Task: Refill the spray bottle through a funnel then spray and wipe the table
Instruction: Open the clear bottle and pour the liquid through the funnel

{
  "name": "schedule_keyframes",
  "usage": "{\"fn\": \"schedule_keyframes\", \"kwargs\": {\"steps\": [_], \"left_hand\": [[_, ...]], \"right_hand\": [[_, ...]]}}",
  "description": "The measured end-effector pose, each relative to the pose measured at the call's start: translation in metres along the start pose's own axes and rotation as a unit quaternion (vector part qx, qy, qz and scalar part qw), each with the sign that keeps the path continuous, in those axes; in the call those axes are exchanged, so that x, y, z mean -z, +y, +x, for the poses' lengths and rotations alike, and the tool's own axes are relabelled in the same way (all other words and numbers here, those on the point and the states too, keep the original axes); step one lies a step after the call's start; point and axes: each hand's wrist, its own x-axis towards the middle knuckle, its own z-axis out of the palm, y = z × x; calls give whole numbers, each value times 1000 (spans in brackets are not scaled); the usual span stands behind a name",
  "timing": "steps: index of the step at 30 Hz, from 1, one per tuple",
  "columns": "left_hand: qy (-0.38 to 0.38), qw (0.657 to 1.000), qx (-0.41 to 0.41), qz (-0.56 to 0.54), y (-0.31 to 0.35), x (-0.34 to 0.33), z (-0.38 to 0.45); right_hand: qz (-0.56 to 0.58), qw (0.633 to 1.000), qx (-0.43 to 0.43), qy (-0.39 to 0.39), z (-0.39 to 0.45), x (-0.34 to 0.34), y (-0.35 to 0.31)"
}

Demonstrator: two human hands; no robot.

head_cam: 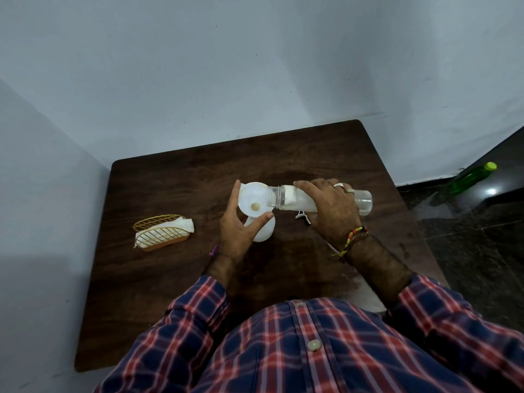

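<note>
Water-bottle work sits at the middle of the dark wooden table [175,293]. The right hand [331,211] grips a clear plastic bottle [292,199] around its middle, fingers curled over the top, and holds it tipped nearly flat with its open mouth over the white funnel [251,198]. The funnel stands in the neck of the white spray bottle [265,231], which is upright on the table and mostly hidden behind the left hand [241,231]. That hand cups the funnel, forefinger straight up along its far-left rim and thumb against the near-right rim, so it steadies the funnel between them. Just under the clear bottle, partly hidden by the right hand, lies a white object on the table; what it is cannot be told. To the left, well apart, a gold wire holder [163,231] carries white napkins [184,224]. A green bottle [467,178] lies on the floor at the right.
</note>
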Motion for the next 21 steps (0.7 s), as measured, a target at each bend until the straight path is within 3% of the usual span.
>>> {"fn": "schedule_keyframes", "kwargs": {"steps": [21], "left_hand": [[-6,1000,0,-13,-2,2,-1]], "right_hand": [[-4,1000,-5,-9,1,-1,0]]}}
